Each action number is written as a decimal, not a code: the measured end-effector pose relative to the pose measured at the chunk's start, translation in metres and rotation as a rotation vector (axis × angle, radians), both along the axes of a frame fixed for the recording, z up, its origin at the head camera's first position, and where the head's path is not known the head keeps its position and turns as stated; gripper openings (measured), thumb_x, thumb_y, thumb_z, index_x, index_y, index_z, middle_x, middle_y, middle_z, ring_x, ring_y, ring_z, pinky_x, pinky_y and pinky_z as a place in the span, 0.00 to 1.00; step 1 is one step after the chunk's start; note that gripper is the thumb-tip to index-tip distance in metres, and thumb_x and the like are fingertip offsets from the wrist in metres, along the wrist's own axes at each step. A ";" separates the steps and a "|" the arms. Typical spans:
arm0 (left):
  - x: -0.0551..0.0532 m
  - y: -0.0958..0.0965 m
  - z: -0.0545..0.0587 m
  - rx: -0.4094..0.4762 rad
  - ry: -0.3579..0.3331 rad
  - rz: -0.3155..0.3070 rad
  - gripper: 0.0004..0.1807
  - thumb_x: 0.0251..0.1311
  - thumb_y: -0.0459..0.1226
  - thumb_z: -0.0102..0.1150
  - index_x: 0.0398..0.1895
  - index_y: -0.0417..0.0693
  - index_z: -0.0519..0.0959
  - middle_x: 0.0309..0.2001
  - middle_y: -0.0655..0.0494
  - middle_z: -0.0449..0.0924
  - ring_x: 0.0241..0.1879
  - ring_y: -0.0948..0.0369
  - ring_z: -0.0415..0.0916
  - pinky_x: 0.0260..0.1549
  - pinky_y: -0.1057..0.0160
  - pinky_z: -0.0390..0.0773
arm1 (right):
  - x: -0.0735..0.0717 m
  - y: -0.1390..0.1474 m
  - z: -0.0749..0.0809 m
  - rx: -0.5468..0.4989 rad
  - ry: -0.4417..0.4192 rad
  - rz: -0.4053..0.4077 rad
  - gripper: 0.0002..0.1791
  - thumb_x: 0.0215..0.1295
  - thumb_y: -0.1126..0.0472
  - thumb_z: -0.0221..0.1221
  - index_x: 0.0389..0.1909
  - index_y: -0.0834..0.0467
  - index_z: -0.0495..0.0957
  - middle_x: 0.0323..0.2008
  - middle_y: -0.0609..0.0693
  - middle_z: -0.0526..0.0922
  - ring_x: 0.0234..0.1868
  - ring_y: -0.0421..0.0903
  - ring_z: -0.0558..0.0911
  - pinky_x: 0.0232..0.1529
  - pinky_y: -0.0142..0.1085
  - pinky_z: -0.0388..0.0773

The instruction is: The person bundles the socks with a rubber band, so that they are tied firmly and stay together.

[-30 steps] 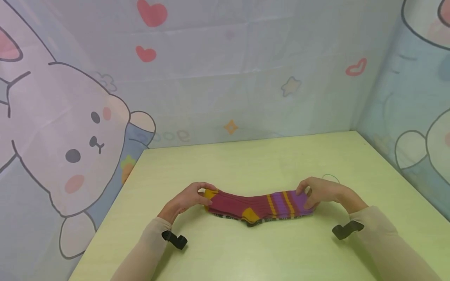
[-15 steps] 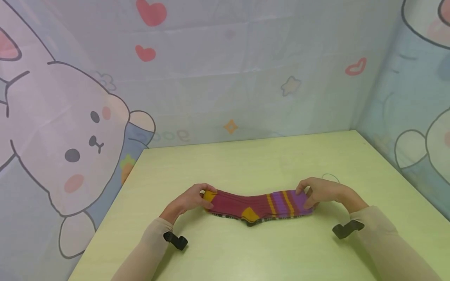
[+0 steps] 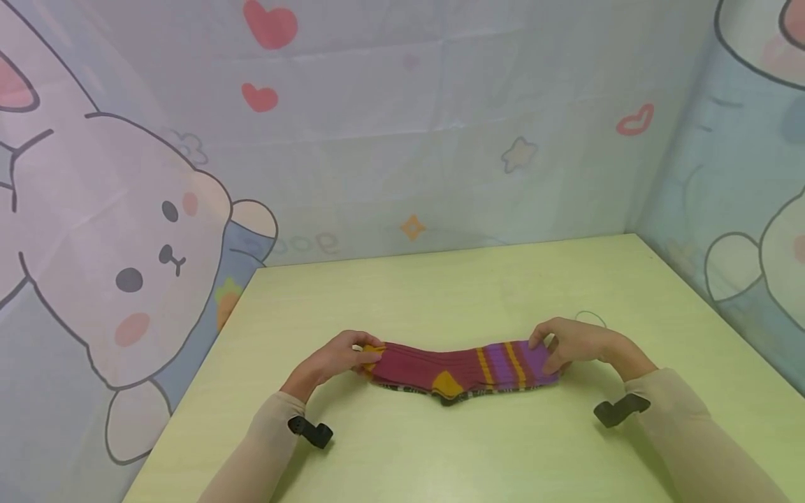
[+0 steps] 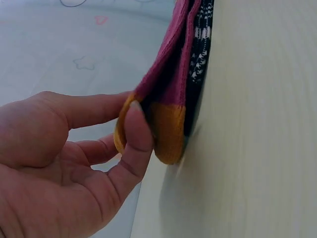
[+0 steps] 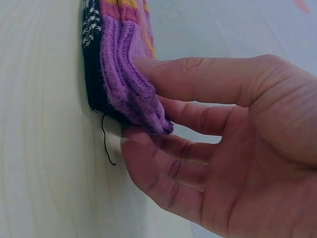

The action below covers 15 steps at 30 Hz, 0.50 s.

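Observation:
A pair of maroon socks (image 3: 415,367) with mustard toes and heels and purple striped cuffs lies lengthwise on a black-and-white patterned sock (image 4: 199,54). At the toe end, my left hand (image 3: 339,353) pinches the upper sock's mustard toe (image 4: 123,121) between thumb and fingers. In the left wrist view this toe stands apart from the lower mustard toe (image 4: 168,134). My right hand (image 3: 578,341) grips the purple cuffs (image 5: 131,84) at the other end, thumb and fingers on opposite sides. The dark sock is mostly hidden under the maroon pair.
The socks rest on a pale yellow-green table (image 3: 440,454). A loose dark thread (image 5: 105,141) trails from the dark cuff. Behind the right hand lies a thin green loop (image 3: 590,314). A printed cloth (image 3: 390,140) with hearts and animals hangs along the back and sides.
The left fingers have shifted slightly at the toe end, and less of the mustard toe shows from above. The right hand and the cuffs have stayed put.

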State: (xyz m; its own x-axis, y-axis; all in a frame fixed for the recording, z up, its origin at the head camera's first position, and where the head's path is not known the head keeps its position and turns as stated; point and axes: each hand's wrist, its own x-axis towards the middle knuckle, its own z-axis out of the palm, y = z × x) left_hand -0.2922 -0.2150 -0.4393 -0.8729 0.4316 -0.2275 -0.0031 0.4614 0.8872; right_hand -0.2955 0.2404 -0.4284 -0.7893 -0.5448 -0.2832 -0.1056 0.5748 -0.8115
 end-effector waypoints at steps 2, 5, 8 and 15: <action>0.000 -0.001 0.001 -0.012 0.019 -0.008 0.19 0.67 0.34 0.61 0.58 0.33 0.77 0.48 0.44 0.78 0.35 0.58 0.78 0.35 0.61 0.80 | 0.000 0.000 -0.001 0.001 -0.003 -0.005 0.23 0.53 0.70 0.71 0.51 0.66 0.76 0.48 0.59 0.77 0.39 0.51 0.83 0.38 0.45 0.82; 0.001 -0.002 0.002 -0.013 0.028 -0.018 0.20 0.65 0.33 0.64 0.58 0.33 0.77 0.47 0.45 0.79 0.34 0.58 0.77 0.34 0.62 0.80 | -0.001 0.000 0.000 0.002 -0.002 -0.003 0.23 0.54 0.70 0.71 0.51 0.66 0.76 0.47 0.60 0.78 0.38 0.52 0.83 0.37 0.45 0.83; 0.000 -0.003 0.000 -0.019 0.030 -0.021 0.21 0.63 0.32 0.66 0.58 0.33 0.77 0.47 0.44 0.79 0.34 0.58 0.78 0.34 0.61 0.80 | -0.001 0.000 0.000 0.004 -0.001 -0.003 0.24 0.54 0.69 0.71 0.51 0.66 0.76 0.46 0.60 0.79 0.37 0.52 0.83 0.37 0.45 0.82; 0.000 -0.002 -0.005 -0.080 0.038 0.024 0.25 0.56 0.31 0.72 0.56 0.36 0.77 0.49 0.44 0.75 0.36 0.57 0.78 0.36 0.58 0.83 | -0.001 0.001 -0.002 0.004 -0.002 -0.006 0.24 0.54 0.70 0.71 0.51 0.66 0.76 0.44 0.59 0.80 0.35 0.52 0.84 0.37 0.45 0.82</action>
State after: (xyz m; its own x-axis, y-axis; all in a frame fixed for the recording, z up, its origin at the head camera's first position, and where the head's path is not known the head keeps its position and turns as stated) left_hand -0.2925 -0.2173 -0.4441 -0.8915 0.3921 -0.2268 0.0177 0.5306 0.8474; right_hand -0.2964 0.2410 -0.4299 -0.7920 -0.5389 -0.2871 -0.1006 0.5789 -0.8091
